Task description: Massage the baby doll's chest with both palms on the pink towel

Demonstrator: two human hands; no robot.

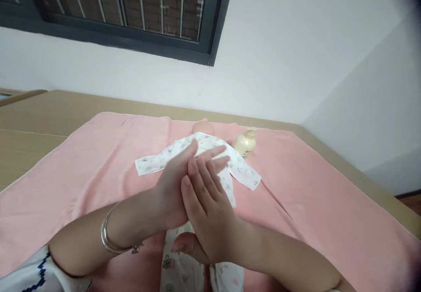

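A baby doll (203,127) in a white printed romper (210,147) lies on a pink towel (82,165). My left hand (174,182) and my right hand (205,208) are held together above the doll's body, palm against palm, fingers stretched out. My right hand lies over the left. Neither hand holds anything. A silver bangle (110,233) circles my left wrist. The doll's lower body is hidden behind my hands.
A cream lotion bottle (245,143) stands on the towel just right of the doll's head. The towel covers a tan wooden table (39,121) set against a white wall, under a dark-framed window (131,16).
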